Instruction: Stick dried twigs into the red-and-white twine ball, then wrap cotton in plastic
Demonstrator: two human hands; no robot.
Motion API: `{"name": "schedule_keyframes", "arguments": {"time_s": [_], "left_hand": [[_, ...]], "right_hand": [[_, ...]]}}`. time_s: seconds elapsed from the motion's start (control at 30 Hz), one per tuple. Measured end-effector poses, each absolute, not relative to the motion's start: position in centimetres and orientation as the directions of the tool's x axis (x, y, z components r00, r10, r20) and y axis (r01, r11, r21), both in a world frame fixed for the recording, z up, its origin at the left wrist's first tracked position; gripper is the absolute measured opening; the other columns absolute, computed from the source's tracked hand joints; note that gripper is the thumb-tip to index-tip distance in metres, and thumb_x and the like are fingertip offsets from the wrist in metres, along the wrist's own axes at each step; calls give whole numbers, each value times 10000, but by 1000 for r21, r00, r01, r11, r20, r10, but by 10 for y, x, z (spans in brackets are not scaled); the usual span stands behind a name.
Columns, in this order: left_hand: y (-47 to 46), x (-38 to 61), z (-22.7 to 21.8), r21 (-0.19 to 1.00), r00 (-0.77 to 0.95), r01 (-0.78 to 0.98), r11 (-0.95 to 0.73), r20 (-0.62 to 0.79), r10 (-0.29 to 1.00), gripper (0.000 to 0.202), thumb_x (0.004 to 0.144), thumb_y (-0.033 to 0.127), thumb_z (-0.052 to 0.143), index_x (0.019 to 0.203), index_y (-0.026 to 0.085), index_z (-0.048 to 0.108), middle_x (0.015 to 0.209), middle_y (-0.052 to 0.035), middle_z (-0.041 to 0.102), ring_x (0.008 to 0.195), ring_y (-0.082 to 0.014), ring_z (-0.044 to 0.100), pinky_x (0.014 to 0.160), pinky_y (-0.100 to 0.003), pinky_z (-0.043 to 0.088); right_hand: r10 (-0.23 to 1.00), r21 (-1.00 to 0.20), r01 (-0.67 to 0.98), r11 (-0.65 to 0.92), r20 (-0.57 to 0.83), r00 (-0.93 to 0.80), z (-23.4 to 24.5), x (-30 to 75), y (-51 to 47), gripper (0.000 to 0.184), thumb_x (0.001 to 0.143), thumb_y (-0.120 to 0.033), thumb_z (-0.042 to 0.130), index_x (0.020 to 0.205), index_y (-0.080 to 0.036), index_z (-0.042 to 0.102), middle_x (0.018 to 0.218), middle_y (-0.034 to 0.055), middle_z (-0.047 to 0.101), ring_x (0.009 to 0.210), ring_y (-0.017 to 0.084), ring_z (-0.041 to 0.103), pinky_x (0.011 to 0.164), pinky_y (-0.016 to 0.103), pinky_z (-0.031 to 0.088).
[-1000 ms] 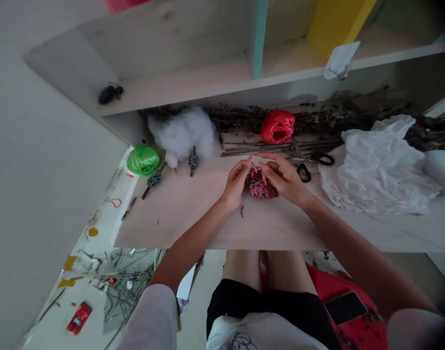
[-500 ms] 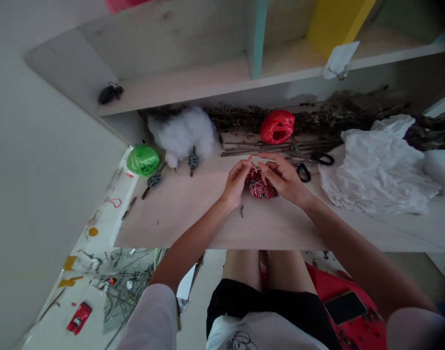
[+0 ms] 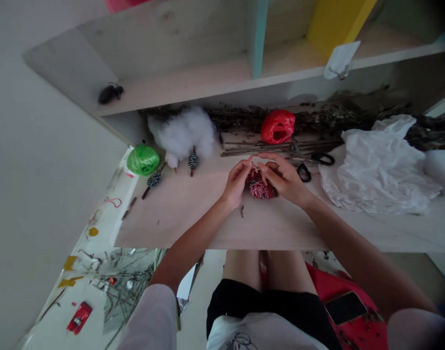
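Note:
My left hand and my right hand meet over a ball of red-and-white twine that lies on the wooden table. Both hands are closed in a pinch around a thin stick or strand held between the fingertips, just above the ball. What the strand is exactly is too small to tell. Black-handled scissors lie just right of my right hand.
A green twine ball, white stuffing, two stick pieces wrapped in dark twine, a red plastic bag, a bundle of twigs and crumpled white plastic lie around. A phone rests on a red seat.

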State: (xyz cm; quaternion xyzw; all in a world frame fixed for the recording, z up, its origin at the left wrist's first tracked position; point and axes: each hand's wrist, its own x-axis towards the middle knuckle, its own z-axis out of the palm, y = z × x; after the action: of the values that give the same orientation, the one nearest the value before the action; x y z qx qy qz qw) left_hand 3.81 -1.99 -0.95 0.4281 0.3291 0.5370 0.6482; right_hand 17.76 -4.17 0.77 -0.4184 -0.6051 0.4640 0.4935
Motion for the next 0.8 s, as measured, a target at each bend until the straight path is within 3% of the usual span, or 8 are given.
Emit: {"name": "schedule_keyframes", "arguments": {"time_s": [0.8], "left_hand": [[-23, 39, -3, 925, 203, -377, 51, 29, 979, 411, 776, 556, 632, 628, 189, 521, 647, 19, 440, 631, -114, 409, 705, -268, 366]], "right_hand": [[964, -976, 53, 213, 201, -174, 9, 179, -42, 383, 877, -522, 555, 1126, -233, 513, 561, -64, 465, 511, 112, 452, 498, 261, 346]]}}
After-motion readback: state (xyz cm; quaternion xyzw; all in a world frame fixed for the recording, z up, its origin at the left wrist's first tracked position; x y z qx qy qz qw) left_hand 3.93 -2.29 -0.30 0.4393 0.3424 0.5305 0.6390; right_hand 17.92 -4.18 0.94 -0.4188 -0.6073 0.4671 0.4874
